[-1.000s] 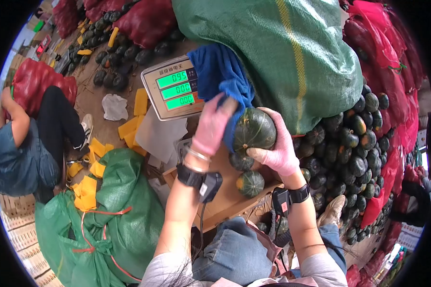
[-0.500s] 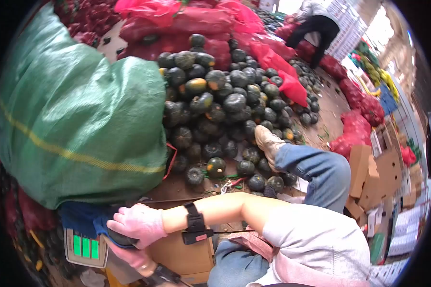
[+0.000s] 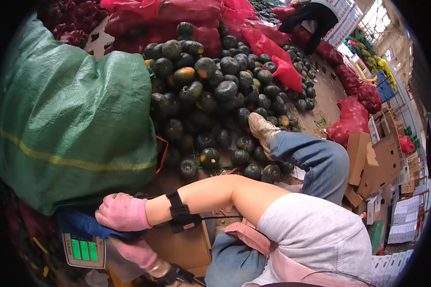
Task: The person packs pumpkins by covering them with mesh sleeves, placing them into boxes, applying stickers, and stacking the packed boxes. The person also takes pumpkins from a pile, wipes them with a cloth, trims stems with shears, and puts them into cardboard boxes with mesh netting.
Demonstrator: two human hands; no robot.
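Bending fingers of pink-gloved R hand over blue cloth, close tog. w/ hardly any gap; can't tell if pinching it or just pressing down. Holding L hand, also gloved, just below cloth's lower edge, tips hidden, so can't tell how far open or if gripping anything. Re cloth: bunched under R palm & fingertips, lying across top edge of scale, up against bottom edge of big green sack w/ yellow stripe. Lit green on scale: digits, too small to read. Below R forearm, brown cardboard. Past elbow, on floor, big pile of dark squashes, some w/ orange patches; red mesh bags to R of it, cardboard boxes nr. R side. Up top, bent-over person in dark trousers.
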